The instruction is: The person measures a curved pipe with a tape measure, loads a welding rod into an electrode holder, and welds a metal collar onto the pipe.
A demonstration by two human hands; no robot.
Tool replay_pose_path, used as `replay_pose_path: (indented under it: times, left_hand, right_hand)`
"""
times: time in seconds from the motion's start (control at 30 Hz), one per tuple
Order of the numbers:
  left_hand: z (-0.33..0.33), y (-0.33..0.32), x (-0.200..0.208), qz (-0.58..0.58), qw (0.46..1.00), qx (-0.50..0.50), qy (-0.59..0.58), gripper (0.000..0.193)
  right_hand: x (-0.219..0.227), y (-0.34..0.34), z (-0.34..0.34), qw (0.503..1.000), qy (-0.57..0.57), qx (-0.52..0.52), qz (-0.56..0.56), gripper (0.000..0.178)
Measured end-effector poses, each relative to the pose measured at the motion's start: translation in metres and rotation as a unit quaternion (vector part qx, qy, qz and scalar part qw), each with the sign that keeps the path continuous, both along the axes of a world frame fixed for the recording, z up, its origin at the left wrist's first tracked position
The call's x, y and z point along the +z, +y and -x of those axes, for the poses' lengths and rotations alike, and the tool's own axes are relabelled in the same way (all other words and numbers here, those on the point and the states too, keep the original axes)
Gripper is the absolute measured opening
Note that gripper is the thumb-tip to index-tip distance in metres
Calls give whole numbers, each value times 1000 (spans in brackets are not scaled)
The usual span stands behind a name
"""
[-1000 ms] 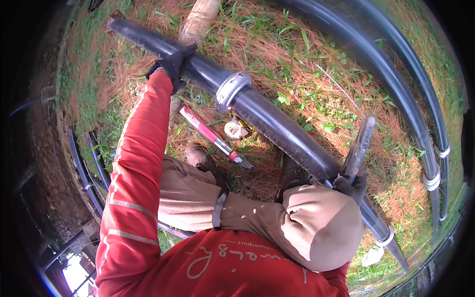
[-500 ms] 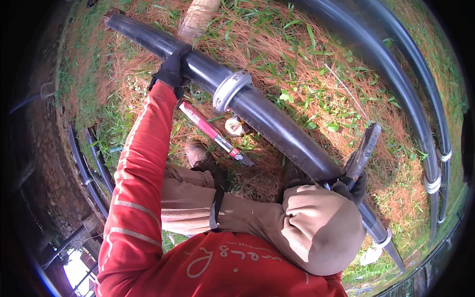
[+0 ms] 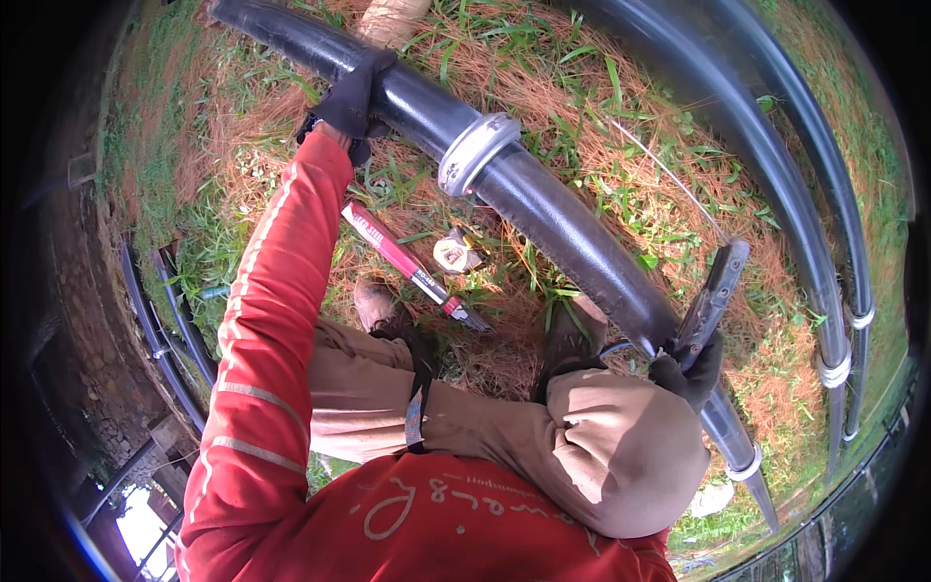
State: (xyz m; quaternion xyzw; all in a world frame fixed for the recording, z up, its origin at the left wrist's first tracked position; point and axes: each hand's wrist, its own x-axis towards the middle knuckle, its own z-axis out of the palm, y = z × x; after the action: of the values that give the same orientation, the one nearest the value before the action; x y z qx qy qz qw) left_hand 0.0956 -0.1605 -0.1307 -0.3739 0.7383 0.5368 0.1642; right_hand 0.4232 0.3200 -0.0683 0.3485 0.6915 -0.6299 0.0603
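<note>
A long black pipe (image 3: 582, 242) slants across from the far left to the near right, with a grey ring collar (image 3: 479, 155) around it. In a black glove, my left hand (image 3: 351, 105) is closed around the pipe left of the collar. Near the pipe's lower right part, my right hand (image 3: 693, 373), also gloved, is closed on a dark worn bar (image 3: 716, 291) with a rounded end. The bar sticks up beside the pipe. My knee partly hides this hand, and the bar's lower end is out of sight.
On the grass near my shoes lie a red-and-black tube-shaped tool (image 3: 402, 254) and a round whitish-yellow object (image 3: 456, 252). Large black pipes (image 3: 776, 145) curve along the right. A log (image 3: 393, 21) lies at the far side. More dark pipes (image 3: 165, 310) are at the left.
The pipe and its collar have shifted away and slightly right in view, and my left hand has moved farther out with them. My right hand still grips the bar, which has hardly moved.
</note>
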Motion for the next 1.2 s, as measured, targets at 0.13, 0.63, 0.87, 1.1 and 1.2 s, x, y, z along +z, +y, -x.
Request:
replay_pose_path:
  times: [0.13,0.63,0.87,1.1,1.2]
  left_hand:
    - [-12,19,10,-33,999,11,5,64]
    - [-23,17,48,64,995,-44,-63,104]
    - [-25,-23,96,197,969,-127,-81,80]
    - [-19,-71,178,415,841,-342,59,53]
    - [-64,15,211,382,807,-426,147,52]
  right_hand:
    - [-6,4,-5,1000,-3,-6,-7,63]
    - [-21,33,-25,972,129,109,-165,74]
    - [-27,37,-11,884,202,238,-346,80]
    - [-11,29,14,855,232,286,-365,79]
    - [-15,31,17,819,264,330,-389,71]
